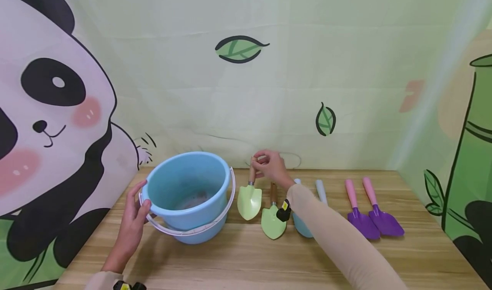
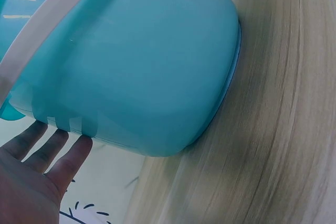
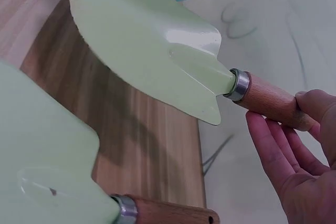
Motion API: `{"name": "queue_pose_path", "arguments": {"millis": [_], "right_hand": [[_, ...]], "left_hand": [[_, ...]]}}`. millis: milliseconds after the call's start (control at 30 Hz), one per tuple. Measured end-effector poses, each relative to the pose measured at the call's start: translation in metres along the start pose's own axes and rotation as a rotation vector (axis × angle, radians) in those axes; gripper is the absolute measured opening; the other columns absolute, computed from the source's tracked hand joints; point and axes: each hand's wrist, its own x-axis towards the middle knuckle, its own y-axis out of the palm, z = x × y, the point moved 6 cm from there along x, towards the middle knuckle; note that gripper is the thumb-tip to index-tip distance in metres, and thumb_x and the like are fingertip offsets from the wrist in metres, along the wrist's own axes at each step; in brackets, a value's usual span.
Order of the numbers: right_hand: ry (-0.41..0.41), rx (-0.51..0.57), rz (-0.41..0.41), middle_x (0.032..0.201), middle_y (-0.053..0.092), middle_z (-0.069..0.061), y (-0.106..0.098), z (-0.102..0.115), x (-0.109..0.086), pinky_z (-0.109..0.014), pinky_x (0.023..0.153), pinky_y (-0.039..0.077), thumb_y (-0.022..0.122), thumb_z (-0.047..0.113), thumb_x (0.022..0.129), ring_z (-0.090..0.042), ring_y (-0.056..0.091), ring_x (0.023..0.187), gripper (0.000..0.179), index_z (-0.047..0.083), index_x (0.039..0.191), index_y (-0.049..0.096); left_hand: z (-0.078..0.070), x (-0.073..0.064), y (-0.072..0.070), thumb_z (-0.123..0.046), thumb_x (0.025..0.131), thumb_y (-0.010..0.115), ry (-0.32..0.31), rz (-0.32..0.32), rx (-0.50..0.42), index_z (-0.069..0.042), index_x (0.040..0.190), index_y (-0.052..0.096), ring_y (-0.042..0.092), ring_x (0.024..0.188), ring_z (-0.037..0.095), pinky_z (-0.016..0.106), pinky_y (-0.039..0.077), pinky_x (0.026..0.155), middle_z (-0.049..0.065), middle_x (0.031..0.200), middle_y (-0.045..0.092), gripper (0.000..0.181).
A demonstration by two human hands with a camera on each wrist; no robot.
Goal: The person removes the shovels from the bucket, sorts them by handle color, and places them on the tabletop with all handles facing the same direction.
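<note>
My right hand (image 1: 270, 166) pinches the wooden handle of a pale green trowel (image 1: 250, 200) between thumb and fingers, near the handle's end. Its blade hangs over the table and casts a shadow in the right wrist view. Just right of it lies a second green trowel (image 1: 273, 224), also wooden-handled. On the left, a light blue bucket (image 1: 184, 221) has its white handle lowered across the front. My left hand (image 1: 132, 221) rests against the bucket's left side; straight fingers (image 2: 71, 163) touch the outer wall in the left wrist view, where the thumb is hidden.
Blue shovels with light blue handles (image 1: 321, 191) lie partly hidden behind my right sleeve (image 1: 338, 234). Two purple shovels (image 1: 363, 224) with pink handles lie farther right. The wooden table (image 1: 246, 264) meets a printed cloth backdrop (image 1: 184, 89) at its far edge.
</note>
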Motion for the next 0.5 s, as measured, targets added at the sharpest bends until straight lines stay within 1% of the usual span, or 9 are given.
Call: {"name": "queue_pose_path", "arguments": {"millis": [100, 233, 400, 500], "right_hand": [[0.011, 0.018, 0.003, 0.102, 0.07, -0.02, 0.003, -0.008, 0.0, -0.052, 0.075, 0.059, 0.073, 0.005, 0.095, -0.026, 0.072, 0.081, 0.022, 0.0, 0.116, 0.067], [0.027, -0.002, 0.013, 0.1, 0.07, -0.02, 0.007, -0.017, -0.002, -0.054, 0.076, 0.059, 0.074, 0.009, 0.095, -0.026, 0.073, 0.08, 0.021, 0.003, 0.115, 0.068], [0.051, -0.024, 0.025, 0.099, 0.07, -0.018, 0.011, -0.026, -0.006, -0.052, 0.075, 0.059, 0.073, 0.01, 0.096, -0.026, 0.073, 0.08, 0.021, 0.003, 0.115, 0.069], [0.061, -0.034, 0.015, 0.097, 0.07, -0.016, 0.012, -0.03, -0.008, -0.05, 0.074, 0.06, 0.073, 0.009, 0.096, -0.026, 0.073, 0.079, 0.021, 0.002, 0.115, 0.07]], "left_hand": [[0.0, 0.0, 0.0, -0.016, 0.111, 0.039, 0.005, 0.003, -0.006, -0.021, 0.162, 0.022, 0.054, 0.123, 0.007, 0.021, 0.053, 0.082, 0.015, 0.159, 0.032, 0.054], [0.0, 0.0, -0.001, -0.016, 0.111, 0.039, 0.004, 0.002, -0.01, -0.022, 0.162, 0.022, 0.054, 0.123, 0.007, 0.021, 0.054, 0.082, 0.016, 0.158, 0.032, 0.054], [0.0, 0.0, -0.001, -0.016, 0.111, 0.039, 0.001, 0.002, -0.008, -0.021, 0.162, 0.022, 0.053, 0.124, 0.008, 0.021, 0.054, 0.081, 0.016, 0.158, 0.032, 0.054], [0.0, 0.0, -0.001, -0.016, 0.111, 0.039, 0.001, 0.002, -0.011, -0.021, 0.162, 0.022, 0.053, 0.124, 0.009, 0.021, 0.054, 0.081, 0.015, 0.158, 0.032, 0.054]]}}
